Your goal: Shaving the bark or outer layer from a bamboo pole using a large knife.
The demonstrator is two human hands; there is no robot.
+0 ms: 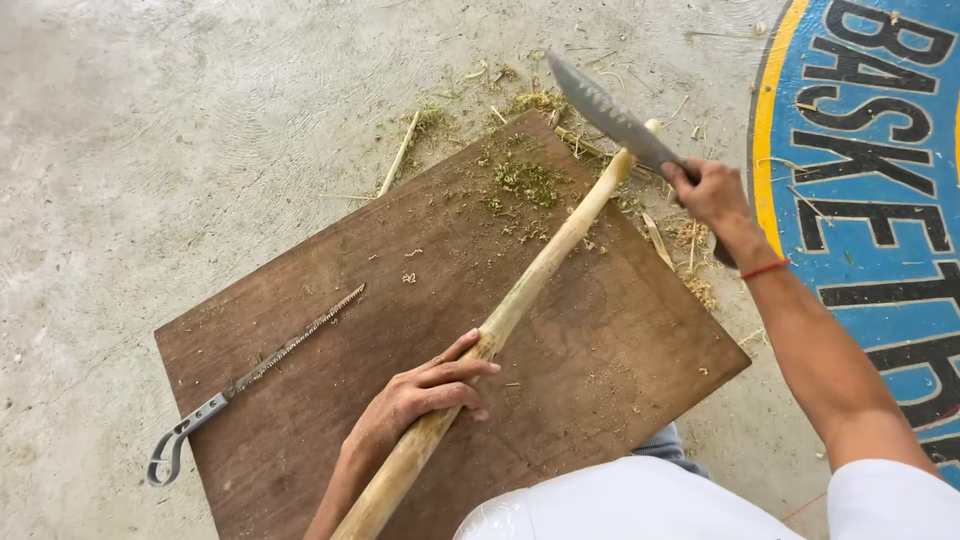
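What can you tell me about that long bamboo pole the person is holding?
The bamboo pole is long, round and pale tan with a greenish tinge, showing a ringed joint near the left hand. It lies slanted across the brown wooden board, its near end running out of the bottom of the view. The left hand grips its middle; at the far end, the knife in the right hand meets it. Green-brown shavings lie beside it.

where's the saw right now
In the head view the saw lies flat on the left part of the board, left of the left hand that grips the bamboo pole, its handle past the board's edge.
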